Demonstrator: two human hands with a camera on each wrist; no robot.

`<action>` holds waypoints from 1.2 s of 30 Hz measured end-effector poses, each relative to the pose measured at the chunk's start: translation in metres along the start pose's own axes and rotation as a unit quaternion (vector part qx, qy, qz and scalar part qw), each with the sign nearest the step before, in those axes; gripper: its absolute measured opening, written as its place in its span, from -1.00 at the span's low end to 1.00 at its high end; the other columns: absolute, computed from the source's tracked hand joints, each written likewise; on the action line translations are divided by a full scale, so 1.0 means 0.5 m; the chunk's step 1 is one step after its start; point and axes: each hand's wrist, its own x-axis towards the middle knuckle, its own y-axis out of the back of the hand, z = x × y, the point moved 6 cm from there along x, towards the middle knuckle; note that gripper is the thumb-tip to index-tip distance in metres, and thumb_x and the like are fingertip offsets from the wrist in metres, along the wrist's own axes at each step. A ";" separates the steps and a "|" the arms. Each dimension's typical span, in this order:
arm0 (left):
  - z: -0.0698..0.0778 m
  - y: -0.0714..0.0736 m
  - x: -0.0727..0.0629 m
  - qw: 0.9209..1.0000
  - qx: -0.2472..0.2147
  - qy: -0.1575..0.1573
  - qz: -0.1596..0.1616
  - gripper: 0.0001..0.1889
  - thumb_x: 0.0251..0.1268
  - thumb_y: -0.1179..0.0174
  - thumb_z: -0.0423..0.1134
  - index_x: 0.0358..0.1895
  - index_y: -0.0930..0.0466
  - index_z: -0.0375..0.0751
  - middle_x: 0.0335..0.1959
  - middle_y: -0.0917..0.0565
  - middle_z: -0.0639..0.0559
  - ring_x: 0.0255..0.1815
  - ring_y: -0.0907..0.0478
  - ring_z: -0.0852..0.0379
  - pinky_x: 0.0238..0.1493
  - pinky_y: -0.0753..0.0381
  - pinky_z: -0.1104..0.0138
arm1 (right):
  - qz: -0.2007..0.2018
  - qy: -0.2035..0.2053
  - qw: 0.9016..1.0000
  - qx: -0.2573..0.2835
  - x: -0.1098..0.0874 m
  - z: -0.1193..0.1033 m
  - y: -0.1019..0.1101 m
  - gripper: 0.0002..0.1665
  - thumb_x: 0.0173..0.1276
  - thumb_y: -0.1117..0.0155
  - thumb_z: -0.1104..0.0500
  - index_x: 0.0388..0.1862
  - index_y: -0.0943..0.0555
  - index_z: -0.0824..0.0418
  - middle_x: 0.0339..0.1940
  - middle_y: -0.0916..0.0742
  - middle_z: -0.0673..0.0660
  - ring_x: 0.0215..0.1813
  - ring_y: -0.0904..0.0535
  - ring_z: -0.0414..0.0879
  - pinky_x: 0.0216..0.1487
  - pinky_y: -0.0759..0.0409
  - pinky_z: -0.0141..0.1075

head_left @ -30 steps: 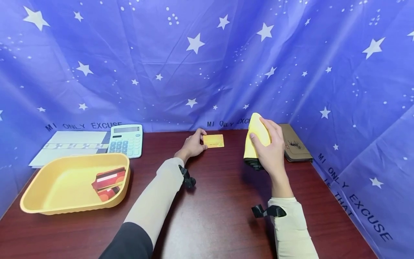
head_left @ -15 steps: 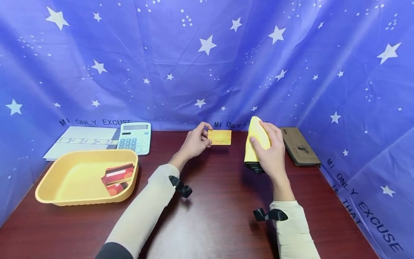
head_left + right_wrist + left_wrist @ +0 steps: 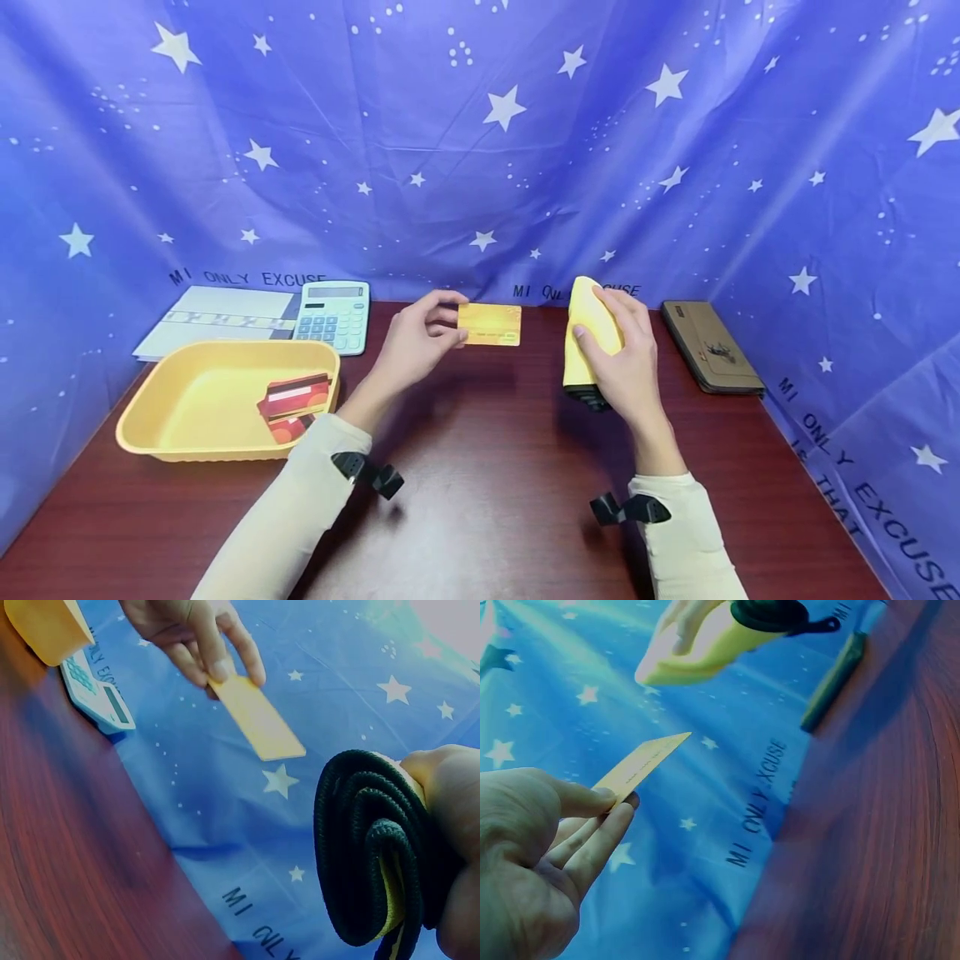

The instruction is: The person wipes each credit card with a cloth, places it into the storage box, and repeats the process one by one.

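Note:
My left hand (image 3: pixel 420 337) pinches a yellow bank card (image 3: pixel 491 324) by its left edge, thumb on one side and fingers on the other. In the left wrist view the card (image 3: pixel 643 766) is raised off the table. My right hand (image 3: pixel 626 358) grips a folded yellow cloth (image 3: pixel 591 337) with a dark edge, held above the table. The right wrist view shows the cloth's rolled dark end (image 3: pixel 367 847) in layers. A yellow basin (image 3: pixel 187 408) at the left holds red bank cards (image 3: pixel 296 404).
A light blue calculator (image 3: pixel 332 321) lies behind the basin, against a white flat item (image 3: pixel 217 321). At the back right lies a brown wallet-like pouch (image 3: pixel 712 348). A blue star-patterned curtain (image 3: pixel 450 150) borders the dark red wooden table (image 3: pixel 480 500).
My left hand has lifted the yellow card off the table and drawn it toward me. The right hand keeps its grip on the cloth. The head view has turned slightly left.

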 end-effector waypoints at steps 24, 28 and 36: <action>0.010 0.046 -0.066 0.997 -0.059 -0.020 0.041 -0.54 0.27 -0.30 -0.58 0.23 -0.58 -0.26 -0.14 -0.79 -0.37 -0.28 -0.82 0.05 -0.11 -0.90 0.18 | -0.062 0.068 0.996 0.000 -0.048 -0.072 -0.073 -0.28 0.19 -0.56 0.26 0.37 -0.62 0.01 0.38 -0.57 0.13 0.32 -0.50 0.00 0.05 -0.48 -0.47; 0.008 0.043 -0.069 0.996 -0.086 -0.001 0.035 -0.53 0.27 -0.28 -0.60 0.25 -0.56 -0.30 -0.11 -0.77 -0.43 -0.27 -0.80 0.16 -0.10 -0.90 0.17 | -0.075 0.088 0.993 -0.014 -0.058 -0.084 -0.094 -0.27 0.20 -0.55 0.23 0.38 -0.60 -0.01 0.38 -0.57 0.12 0.35 -0.53 0.03 0.11 -0.54 -0.34; 0.009 0.041 -0.075 0.990 -0.133 0.031 0.028 -0.52 0.26 -0.27 -0.61 0.26 -0.55 -0.35 -0.07 -0.74 -0.49 -0.26 -0.78 0.18 -0.05 -0.88 0.07 | -0.098 0.091 0.991 -0.025 -0.068 -0.095 -0.121 -0.27 0.22 -0.54 0.19 0.40 -0.59 -0.05 0.40 -0.56 0.06 0.32 -0.55 0.01 0.12 -0.60 -0.17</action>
